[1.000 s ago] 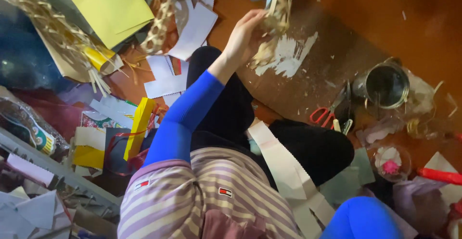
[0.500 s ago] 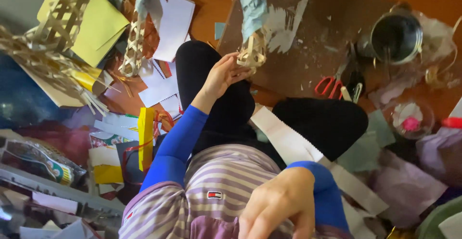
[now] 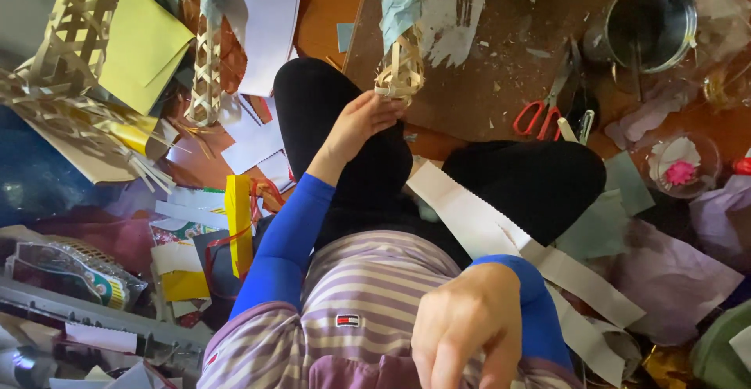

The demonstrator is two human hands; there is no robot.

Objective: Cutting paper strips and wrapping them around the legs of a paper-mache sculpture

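Since a moment ago the left hand (image 3: 368, 119) has drawn the woven paper-strip piece (image 3: 400, 68) nearer the knee, fingers pinching its lower edge, while the right hand (image 3: 469, 330) has risen close to the camera (loosely curled, holding nothing), red scissors (image 3: 540, 107) untouched on the floor.

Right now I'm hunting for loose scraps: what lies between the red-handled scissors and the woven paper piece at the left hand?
In the head view, only brown board with small pale scraps separates the woven paper piece from the scissors.
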